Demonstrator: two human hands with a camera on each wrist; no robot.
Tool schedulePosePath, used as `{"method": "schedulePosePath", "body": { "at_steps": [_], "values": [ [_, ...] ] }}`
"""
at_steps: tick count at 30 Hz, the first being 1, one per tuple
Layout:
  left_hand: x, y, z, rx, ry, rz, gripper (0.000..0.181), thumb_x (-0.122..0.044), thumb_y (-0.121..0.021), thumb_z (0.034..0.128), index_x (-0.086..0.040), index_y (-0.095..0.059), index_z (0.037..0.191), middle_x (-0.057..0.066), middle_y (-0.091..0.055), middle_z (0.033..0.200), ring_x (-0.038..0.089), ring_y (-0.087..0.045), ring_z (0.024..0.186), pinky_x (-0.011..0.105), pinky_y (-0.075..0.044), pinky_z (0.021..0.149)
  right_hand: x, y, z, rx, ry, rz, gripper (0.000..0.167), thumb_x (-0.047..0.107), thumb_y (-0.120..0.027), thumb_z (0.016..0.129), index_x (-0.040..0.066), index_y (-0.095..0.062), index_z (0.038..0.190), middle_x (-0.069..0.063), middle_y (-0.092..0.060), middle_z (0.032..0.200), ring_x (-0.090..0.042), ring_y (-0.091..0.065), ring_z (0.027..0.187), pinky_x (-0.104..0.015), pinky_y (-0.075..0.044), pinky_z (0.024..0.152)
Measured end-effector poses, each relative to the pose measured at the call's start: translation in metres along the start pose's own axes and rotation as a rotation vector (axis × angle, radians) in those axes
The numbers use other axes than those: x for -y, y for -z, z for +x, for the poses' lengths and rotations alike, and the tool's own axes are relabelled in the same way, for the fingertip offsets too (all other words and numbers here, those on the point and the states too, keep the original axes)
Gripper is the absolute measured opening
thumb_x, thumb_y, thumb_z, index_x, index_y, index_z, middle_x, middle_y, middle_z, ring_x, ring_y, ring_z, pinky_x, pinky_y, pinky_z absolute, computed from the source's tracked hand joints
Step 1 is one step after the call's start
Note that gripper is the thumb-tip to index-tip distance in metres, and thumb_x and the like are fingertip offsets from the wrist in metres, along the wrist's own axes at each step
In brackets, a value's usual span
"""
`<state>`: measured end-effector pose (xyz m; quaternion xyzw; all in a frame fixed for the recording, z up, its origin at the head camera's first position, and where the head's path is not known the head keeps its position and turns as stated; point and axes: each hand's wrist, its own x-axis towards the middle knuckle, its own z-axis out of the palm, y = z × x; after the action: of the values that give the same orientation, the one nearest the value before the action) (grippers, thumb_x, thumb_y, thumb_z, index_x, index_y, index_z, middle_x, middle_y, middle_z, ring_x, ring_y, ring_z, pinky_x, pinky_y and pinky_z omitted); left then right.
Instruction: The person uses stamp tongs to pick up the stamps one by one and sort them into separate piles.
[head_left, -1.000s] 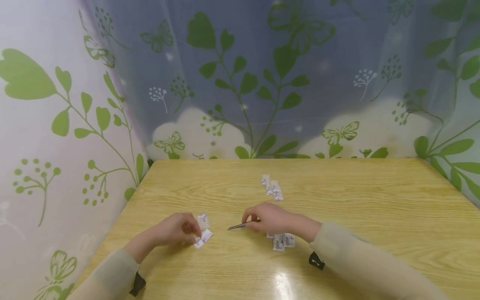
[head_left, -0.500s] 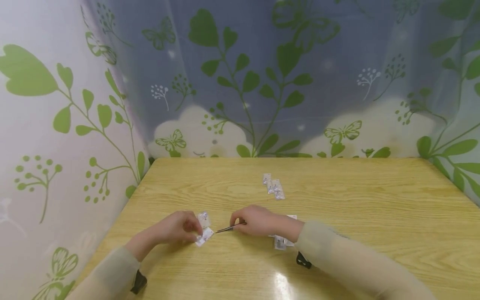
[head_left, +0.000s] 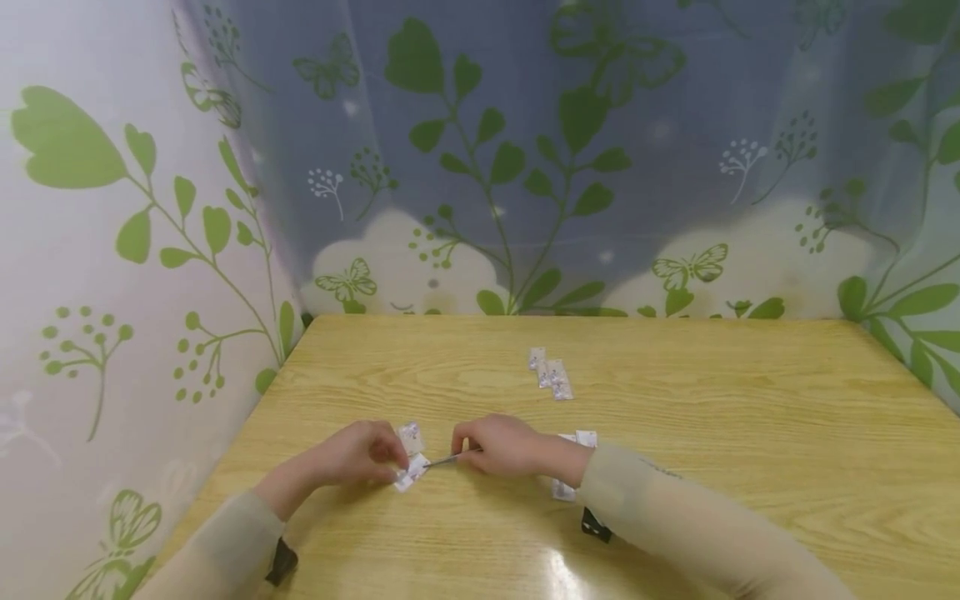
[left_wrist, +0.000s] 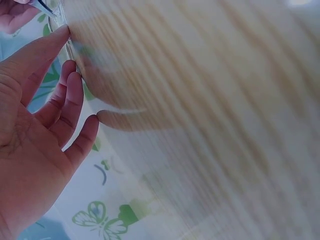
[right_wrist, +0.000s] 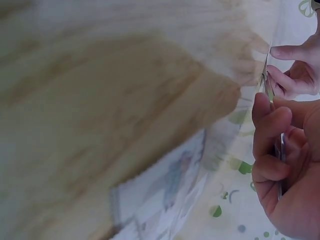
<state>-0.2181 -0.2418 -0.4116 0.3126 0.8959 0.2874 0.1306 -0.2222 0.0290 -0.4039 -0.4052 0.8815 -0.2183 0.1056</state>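
My left hand point(head_left: 360, 454) touches a small white sachet point(head_left: 412, 475) lying flat at left of centre. Thumb and index fingertips stand apart on it, and the other fingers point(left_wrist: 70, 107) are relaxed, fingertips at the tabletop. Just behind it lies a second sachet point(head_left: 410, 437). My right hand point(head_left: 498, 446) grips slim metal tweezers point(head_left: 453, 458) in its curled fingers. Their points are at the first sachet's right corner; whether they pinch it I cannot tell. In the right wrist view the tweezers point(right_wrist: 282, 155) run along the palm towards the left hand.
Several sachets point(head_left: 557, 380) lie in a loose group towards the back of the wooden table point(head_left: 712, 400). Others point(head_left: 587, 437) are partly hidden under my right wrist. A leaf-patterned curtain point(head_left: 525, 208) hangs behind the table and at its left side.
My right hand has moved left with the tweezers, bringing their points from well apart to the sachet under my left fingers. The left hand has stayed in place.
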Motion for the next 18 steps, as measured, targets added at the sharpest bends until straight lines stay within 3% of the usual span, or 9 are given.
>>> {"method": "schedulePosePath", "body": {
  "at_steps": [13, 18],
  "values": [
    [-0.0051, -0.0025, -0.0003, -0.02, -0.042, -0.021, 0.008, -0.012, -0.081, 0.0769, -0.015, -0.074, 0.08, -0.01, -0.06, 0.084, 0.009, -0.052, 0.08, 0.028, -0.044, 0.075, 0.0, -0.0008, 0.0023, -0.031, -0.027, -0.069, 0.004, 0.018, -0.065, 0.093, 0.018, -0.064, 0.097, 0.01, -0.056, 0.074, -0.008, -0.051, 0.066, -0.027, -0.042, 0.058],
    [-0.0085, -0.0056, 0.0013, -0.032, -0.006, 0.021, 0.011, -0.018, -0.082, 0.0774, -0.019, -0.071, 0.076, -0.01, -0.057, 0.08, 0.008, -0.05, 0.075, 0.027, -0.043, 0.07, 0.0032, -0.0008, 0.0033, -0.038, -0.028, -0.064, 0.004, 0.019, -0.064, 0.094, 0.015, -0.064, 0.097, 0.01, -0.054, 0.071, -0.008, -0.049, 0.063, -0.026, -0.04, 0.055]
  ]
}}
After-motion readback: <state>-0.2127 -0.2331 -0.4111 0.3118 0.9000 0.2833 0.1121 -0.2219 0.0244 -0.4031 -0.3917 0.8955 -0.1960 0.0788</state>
